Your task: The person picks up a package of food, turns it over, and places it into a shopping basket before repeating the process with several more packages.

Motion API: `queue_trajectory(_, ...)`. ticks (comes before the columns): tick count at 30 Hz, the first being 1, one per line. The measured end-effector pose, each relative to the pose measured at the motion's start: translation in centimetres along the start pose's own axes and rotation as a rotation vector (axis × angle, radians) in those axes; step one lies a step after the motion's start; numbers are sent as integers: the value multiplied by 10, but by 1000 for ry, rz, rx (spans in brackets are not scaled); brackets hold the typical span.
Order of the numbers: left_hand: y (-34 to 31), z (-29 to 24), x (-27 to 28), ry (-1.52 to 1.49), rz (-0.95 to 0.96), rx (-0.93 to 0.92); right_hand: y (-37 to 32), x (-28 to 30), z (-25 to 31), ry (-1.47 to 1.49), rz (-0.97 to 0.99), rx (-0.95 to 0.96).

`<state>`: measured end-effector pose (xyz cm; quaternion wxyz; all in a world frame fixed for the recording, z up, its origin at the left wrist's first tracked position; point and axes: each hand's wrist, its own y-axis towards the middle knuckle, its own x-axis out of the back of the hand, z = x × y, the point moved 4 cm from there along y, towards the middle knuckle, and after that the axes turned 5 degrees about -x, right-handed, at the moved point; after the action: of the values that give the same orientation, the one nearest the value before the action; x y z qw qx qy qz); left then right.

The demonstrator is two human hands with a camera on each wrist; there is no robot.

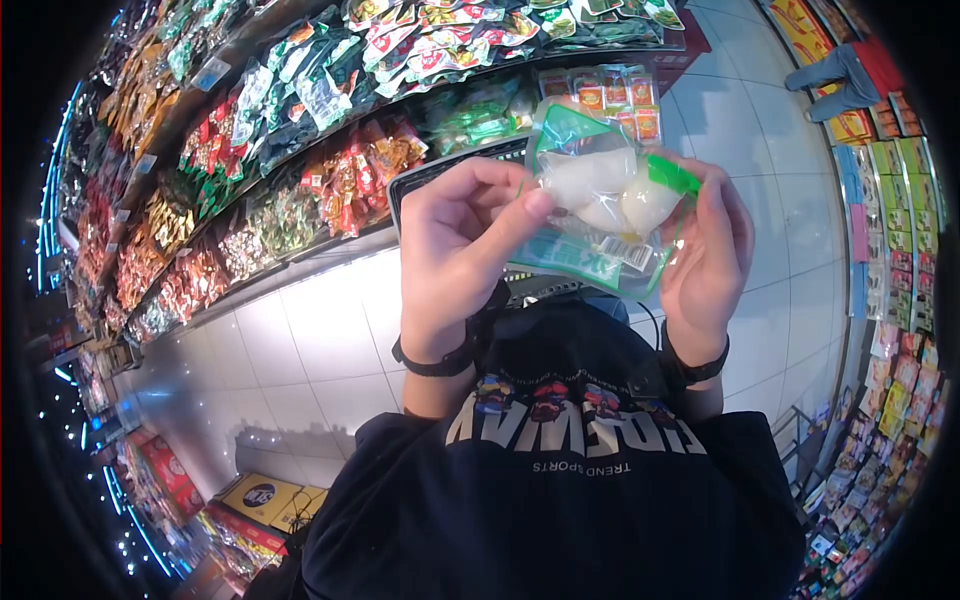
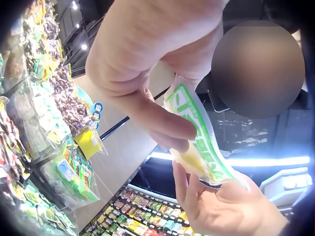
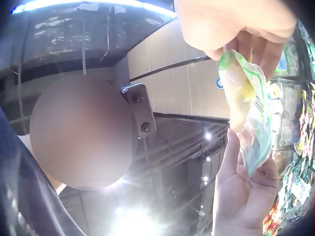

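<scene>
A clear, green-edged plastic food packet (image 1: 600,262) is held up in front of the chest, with pale white rounded pieces and a barcode label showing. My left hand (image 1: 450,250) pinches its left side, thumb on the near face. At the opposite side my right hand (image 1: 708,250) grips the edge by the green corner. In the left wrist view the packet (image 2: 199,132) is seen edge-on, curving between the left hand (image 2: 152,64) above and the right hand (image 2: 221,206) below. The right wrist view shows the packet (image 3: 241,98) slightly bent, with green print.
Behind the packet is a black basket (image 1: 405,185). Shelves of bagged snacks (image 1: 330,90) run along the left and top. More packaged goods (image 1: 895,220) line the right side, where another person's legs (image 1: 845,82) show. Pale floor tiles (image 1: 290,330) lie between.
</scene>
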<state>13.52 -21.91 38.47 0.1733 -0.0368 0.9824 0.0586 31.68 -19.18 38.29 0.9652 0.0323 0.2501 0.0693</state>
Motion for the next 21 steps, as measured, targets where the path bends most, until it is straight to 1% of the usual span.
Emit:
queue_trajectory(1,0,-1,-1,-1,5,-1,-1,1,0,-1,-3,4)
queue_trajectory(3,0,-2,-4,31,10,2,-3,1,4,-118,39,80)
queue_trajectory(6,-2,-2,-4,24,22,-11,-5,-8,9,-207,12,79)
queue_trajectory(10,-3,-2,-2,22,16,-5,-4,-8,6,-177,-14,25)
queue_trajectory(12,-2,-4,-1,-22,27,-30,-2,-5,2,-140,-65,-3)
queue_trajectory(13,-2,-3,0,-26,24,-37,-2,-4,1,-145,-57,0)
queue_trajectory(15,-2,-4,1,-115,68,-121,-2,-1,-3,-147,-58,8)
queue_trajectory(19,-4,-5,4,-167,91,-100,-2,-4,-3,-98,-75,3)
queue_trajectory(21,-4,-6,3,-180,123,-119,-2,-8,-4,-40,-42,-95)
